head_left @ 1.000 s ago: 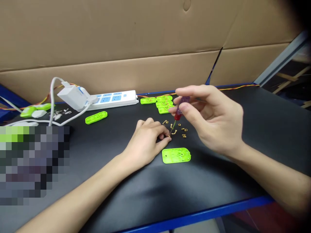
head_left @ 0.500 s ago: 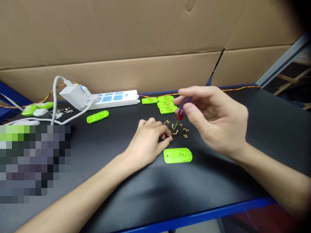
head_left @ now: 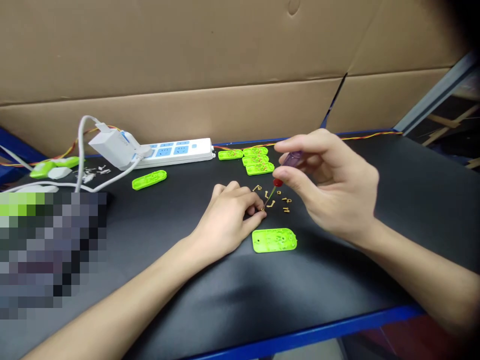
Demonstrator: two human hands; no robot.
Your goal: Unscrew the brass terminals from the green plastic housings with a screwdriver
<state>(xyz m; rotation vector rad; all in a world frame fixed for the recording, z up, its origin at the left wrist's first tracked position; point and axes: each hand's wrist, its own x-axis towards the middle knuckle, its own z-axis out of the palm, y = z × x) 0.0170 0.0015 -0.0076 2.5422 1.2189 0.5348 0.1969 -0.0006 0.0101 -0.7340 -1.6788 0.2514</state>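
Observation:
My right hand (head_left: 330, 185) grips a screwdriver (head_left: 278, 182) with a purple and red handle, its thin shaft slanting down to the left. The tip meets a tiny brass-coloured piece (head_left: 263, 209) pinched between the thumb and finger of my left hand (head_left: 234, 215), which rests on the black table. Just right of the tip lie several small brass-coloured metal parts (head_left: 271, 204). Nearer to me is a green plastic shell (head_left: 274, 240), lying with its inner side up. Part of the screwdriver handle is hidden by my right fingers.
Several green shells with parts inside (head_left: 258, 161) sit at the back. A white power strip (head_left: 176, 151) with a plugged-in adapter (head_left: 114, 148) stands left of them. Another green shell (head_left: 149, 180) and small white pieces (head_left: 90, 175) lie left. A blue edge (head_left: 318, 332) runs along the front.
My right thumb and fingers have shifted on the screwdriver handle, which now shows less of its red part. The left hand stays in place, and the view has moved very slightly.

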